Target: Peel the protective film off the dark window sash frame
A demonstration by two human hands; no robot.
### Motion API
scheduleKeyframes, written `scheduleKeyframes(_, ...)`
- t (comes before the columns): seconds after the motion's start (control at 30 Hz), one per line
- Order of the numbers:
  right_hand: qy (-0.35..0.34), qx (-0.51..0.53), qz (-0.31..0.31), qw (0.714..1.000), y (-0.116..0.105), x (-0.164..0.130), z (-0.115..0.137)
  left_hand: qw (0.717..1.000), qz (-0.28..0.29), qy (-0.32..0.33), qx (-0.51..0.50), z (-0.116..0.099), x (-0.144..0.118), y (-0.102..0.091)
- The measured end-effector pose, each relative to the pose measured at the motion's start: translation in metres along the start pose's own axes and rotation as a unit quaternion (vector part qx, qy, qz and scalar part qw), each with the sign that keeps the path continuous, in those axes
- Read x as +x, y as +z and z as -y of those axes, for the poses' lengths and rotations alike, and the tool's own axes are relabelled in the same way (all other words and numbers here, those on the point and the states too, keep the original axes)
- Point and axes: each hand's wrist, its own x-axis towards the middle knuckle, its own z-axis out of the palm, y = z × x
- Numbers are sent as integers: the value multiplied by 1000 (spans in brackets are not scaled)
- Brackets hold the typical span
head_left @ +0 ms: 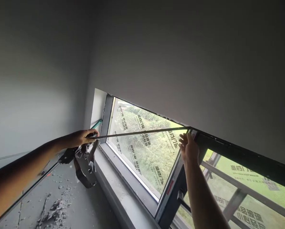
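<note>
My left hand (86, 137) is closed around a tool with a green handle (96, 124) and one end of a long, thin dark strip (142, 132). A crumpled bundle of dark bands (85, 165) hangs just below this hand. The strip slants across the window pane to the upper corner of the upright frame bar. There my right hand (189, 148) is raised, its fingers curled close under the strip's far end. What those fingers hold, if anything, is hidden.
The pane (137, 143) carries film printed with dark characters. A window handle (180, 195) sits on the upright bar beside my right forearm. The sill (125, 198) runs along the bottom left. Broken debris (55, 211) lies on the grey floor. A grey wall (180, 57) fills the upper part.
</note>
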Motion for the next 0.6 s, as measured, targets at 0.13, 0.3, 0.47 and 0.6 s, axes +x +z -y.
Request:
scheduleKeyframes(0.13, -1, 114, -10, 993, 34, 3, 8, 992, 117, 24, 26, -6, 9, -40)
scheduleKeyframes(0.3, -2, 134, -58, 989, 60, -8, 3, 981, 109, 93, 129, -15, 31, -81)
scheduleKeyframes(0.47, 8, 108, -73, 991, 73, -9, 15, 965, 97, 121, 210, -34, 52, -130)
scheduleKeyframes(0.6, 12, 82, -78, 994, 77, -9, 21, 965, 70, 55, 248, -26, 65, -174)
